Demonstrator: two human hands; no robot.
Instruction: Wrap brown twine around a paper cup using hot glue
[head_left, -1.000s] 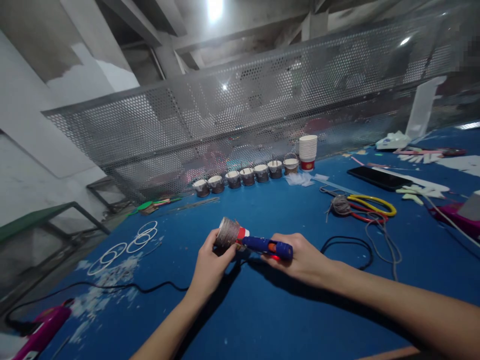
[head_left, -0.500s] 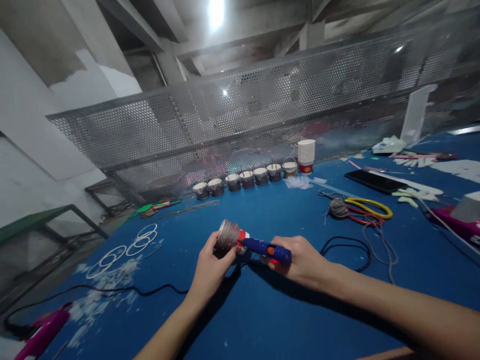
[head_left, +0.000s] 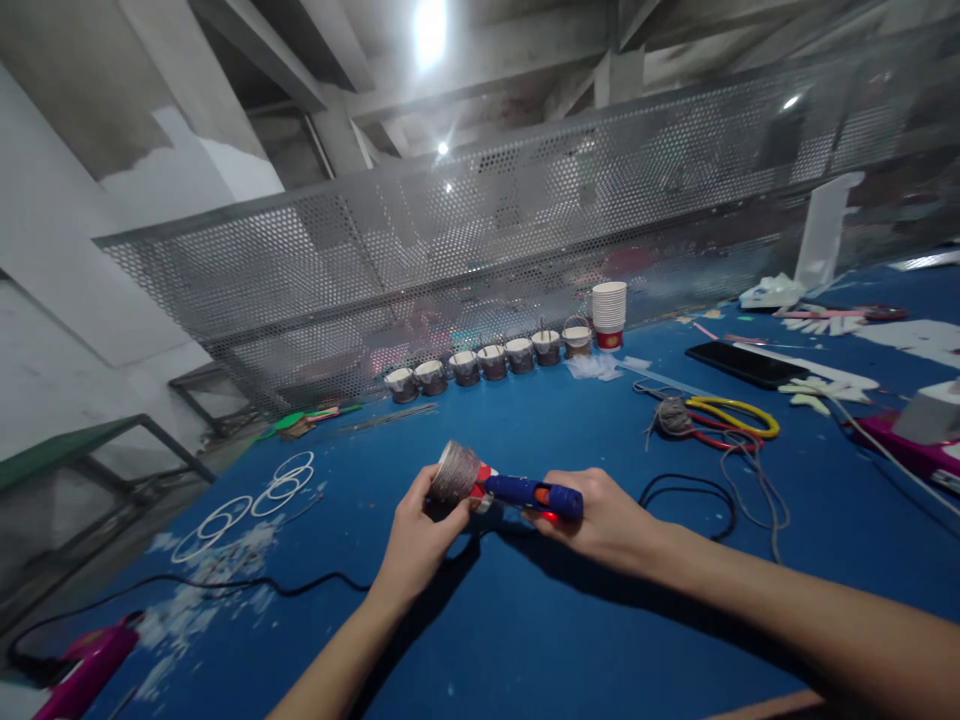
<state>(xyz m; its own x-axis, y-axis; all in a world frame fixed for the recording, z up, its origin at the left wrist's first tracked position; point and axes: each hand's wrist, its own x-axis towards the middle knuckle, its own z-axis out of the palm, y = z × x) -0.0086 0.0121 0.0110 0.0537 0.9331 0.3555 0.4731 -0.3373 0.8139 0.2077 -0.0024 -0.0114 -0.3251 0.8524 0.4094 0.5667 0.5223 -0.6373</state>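
My left hand (head_left: 420, 535) grips a paper cup (head_left: 456, 474) tilted on its side, with grey-brown yarn wound round much of its wall. A red part of the cup shows at its right end. My right hand (head_left: 600, 520) is closed round a blue hot glue gun (head_left: 534, 494), with a small red light glowing beneath it. The gun's tip points left and is at the red part of the cup; whether it touches cannot be made out. Both hands are just above the blue table (head_left: 525, 640).
Along the back stand several wrapped cups (head_left: 493, 364) and a stack of paper cups (head_left: 609, 310). At right lie a yarn ball (head_left: 674, 416), yellow-handled scissors (head_left: 735, 411) and a phone (head_left: 746, 364). White rings (head_left: 281, 484) and a black cord (head_left: 262, 580) lie at left.
Hands, cup and glue gun stay almost in place. The view has shifted very slightly.
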